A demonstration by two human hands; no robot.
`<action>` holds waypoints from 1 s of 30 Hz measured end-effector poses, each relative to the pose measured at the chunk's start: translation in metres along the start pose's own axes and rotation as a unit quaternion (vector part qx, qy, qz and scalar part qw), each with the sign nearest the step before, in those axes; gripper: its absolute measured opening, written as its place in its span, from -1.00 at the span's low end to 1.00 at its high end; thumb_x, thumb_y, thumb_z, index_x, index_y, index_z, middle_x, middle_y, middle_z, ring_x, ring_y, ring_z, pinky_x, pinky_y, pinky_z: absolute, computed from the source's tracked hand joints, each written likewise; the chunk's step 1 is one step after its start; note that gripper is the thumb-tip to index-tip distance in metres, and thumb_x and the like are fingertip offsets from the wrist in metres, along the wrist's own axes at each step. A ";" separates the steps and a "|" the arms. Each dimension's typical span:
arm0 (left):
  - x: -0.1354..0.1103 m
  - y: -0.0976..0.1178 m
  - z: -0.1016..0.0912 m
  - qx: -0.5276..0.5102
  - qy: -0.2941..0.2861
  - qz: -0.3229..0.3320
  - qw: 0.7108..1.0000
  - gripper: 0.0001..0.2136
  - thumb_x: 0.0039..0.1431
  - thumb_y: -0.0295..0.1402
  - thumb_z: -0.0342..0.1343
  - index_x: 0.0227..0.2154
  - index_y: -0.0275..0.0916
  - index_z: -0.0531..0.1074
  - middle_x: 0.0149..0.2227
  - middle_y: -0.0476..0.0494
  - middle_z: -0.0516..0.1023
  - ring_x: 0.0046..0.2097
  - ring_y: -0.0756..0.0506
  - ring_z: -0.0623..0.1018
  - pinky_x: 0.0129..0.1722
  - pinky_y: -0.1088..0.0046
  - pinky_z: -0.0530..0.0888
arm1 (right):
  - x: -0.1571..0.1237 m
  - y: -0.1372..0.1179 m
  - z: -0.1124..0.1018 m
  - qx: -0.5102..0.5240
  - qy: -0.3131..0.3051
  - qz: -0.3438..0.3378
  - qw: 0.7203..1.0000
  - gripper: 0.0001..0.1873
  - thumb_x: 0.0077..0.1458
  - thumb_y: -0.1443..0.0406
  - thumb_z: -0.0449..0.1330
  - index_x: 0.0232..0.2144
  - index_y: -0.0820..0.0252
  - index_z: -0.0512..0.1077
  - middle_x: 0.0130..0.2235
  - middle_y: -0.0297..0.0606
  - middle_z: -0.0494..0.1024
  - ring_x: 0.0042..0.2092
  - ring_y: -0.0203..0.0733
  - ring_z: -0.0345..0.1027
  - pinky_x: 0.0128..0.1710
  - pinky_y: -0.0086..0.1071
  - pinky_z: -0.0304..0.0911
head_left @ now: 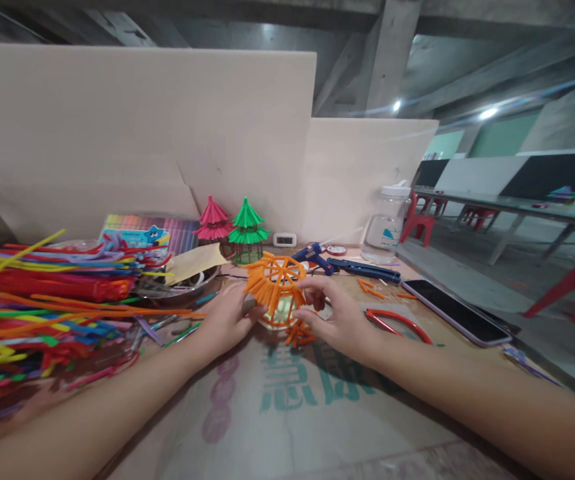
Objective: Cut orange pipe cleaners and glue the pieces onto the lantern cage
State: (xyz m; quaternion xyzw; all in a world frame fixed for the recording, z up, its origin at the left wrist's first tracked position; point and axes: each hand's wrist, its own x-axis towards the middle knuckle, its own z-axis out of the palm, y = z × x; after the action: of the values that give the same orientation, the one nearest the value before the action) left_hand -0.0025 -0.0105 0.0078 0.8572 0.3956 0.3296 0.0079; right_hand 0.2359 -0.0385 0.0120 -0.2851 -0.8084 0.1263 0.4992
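Your left hand (225, 317) grips the orange model (263, 288) at its lower left side, thumb in front and fingers partly hidden behind it. Your right hand (340, 319) is at the model's right side, fingers curled and thumb near its base; you cannot tell from here whether they pinch it or only rest close. The model stands between your hands at the middle of the table (287, 443), with short orange pieces (298, 335) just beside its base, below your right thumb. Behind it are a pink tower (212, 223), a green tower (247, 223) and a blue glue gun (312, 255). Colorful pipe cleaners (52, 287) are heaped to your left; a phone (455, 310) lies to your right.
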 end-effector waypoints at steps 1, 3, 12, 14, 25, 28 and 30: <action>0.000 0.000 0.000 0.000 0.000 -0.001 1.000 -0.63 0.13 -0.38 0.02 0.02 -0.29 0.38 0.00 -0.34 0.52 0.08 -0.30 0.48 0.08 0.10 0.41 | 0.000 0.000 0.000 -0.003 -0.002 -0.003 1.000 -0.65 0.15 0.29 0.22 -0.01 0.10 0.30 -0.36 -0.35 0.33 -0.36 -0.24 0.23 -0.37 -0.36 0.21; 0.000 0.001 0.000 -0.001 0.002 -0.001 1.000 -0.63 0.12 -0.40 0.01 0.01 -0.29 0.39 -0.01 -0.32 0.53 0.07 -0.29 0.49 0.07 0.12 0.42 | 0.000 0.000 0.000 -0.014 -0.009 -0.013 1.000 -0.61 0.16 0.29 0.21 0.04 0.09 0.29 -0.35 -0.34 0.34 -0.36 -0.24 0.22 -0.36 -0.36 0.21; 0.000 0.001 -0.002 -0.007 -0.006 -0.002 1.000 -0.67 0.12 -0.38 -0.01 -0.03 -0.28 0.38 -0.05 -0.29 0.55 0.06 -0.26 0.50 0.08 0.15 0.42 | 0.002 -0.003 -0.004 -0.031 -0.020 -0.019 0.999 -0.61 0.21 0.31 0.16 0.09 0.12 0.29 -0.33 -0.32 0.35 -0.35 -0.25 0.21 -0.34 -0.35 0.22; 0.000 0.001 -0.002 -0.009 -0.006 -0.003 1.000 -0.66 0.14 -0.37 -0.01 -0.03 -0.29 0.39 -0.04 -0.30 0.54 0.07 -0.27 0.49 0.08 0.15 0.42 | 0.001 -0.003 -0.004 -0.029 -0.022 -0.023 0.999 -0.58 0.21 0.32 0.15 0.11 0.12 0.28 -0.31 -0.32 0.35 -0.35 -0.25 0.21 -0.33 -0.35 0.22; 0.000 0.000 -0.001 -0.017 -0.010 -0.006 1.000 -0.67 0.15 -0.34 -0.01 -0.03 -0.29 0.39 -0.04 -0.31 0.54 0.07 -0.28 0.49 0.09 0.12 0.41 | 0.004 -0.004 -0.004 -0.031 -0.014 -0.031 0.999 -0.67 0.21 0.32 0.17 0.04 0.08 0.34 -0.38 -0.37 0.28 -0.36 -0.26 0.18 -0.35 -0.36 0.18; 0.000 0.000 -0.001 -0.016 -0.011 0.001 1.000 -0.66 0.17 -0.33 -0.01 -0.01 -0.28 0.38 -0.02 -0.31 0.53 0.07 -0.27 0.49 0.09 0.14 0.40 | 0.004 -0.004 -0.004 -0.041 -0.023 -0.016 0.999 -0.71 0.21 0.30 0.17 0.00 0.08 0.36 -0.38 -0.37 0.29 -0.36 -0.25 0.19 -0.35 -0.35 0.18; 0.000 0.000 -0.002 -0.014 -0.011 0.000 1.000 -0.65 0.17 -0.32 -0.01 0.01 -0.27 0.38 -0.01 -0.30 0.53 0.06 -0.26 0.49 0.08 0.15 0.41 | 0.003 -0.003 -0.004 -0.040 -0.021 0.001 0.999 -0.71 0.20 0.30 0.17 -0.02 0.09 0.35 -0.37 -0.36 0.31 -0.36 -0.25 0.20 -0.34 -0.35 0.19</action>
State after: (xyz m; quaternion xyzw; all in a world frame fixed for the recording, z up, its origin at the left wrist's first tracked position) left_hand -0.0034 -0.0114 0.0089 0.8608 0.3903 0.3256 0.0243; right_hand 0.2376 -0.0392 0.0177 -0.3028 -0.8231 0.1002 0.4699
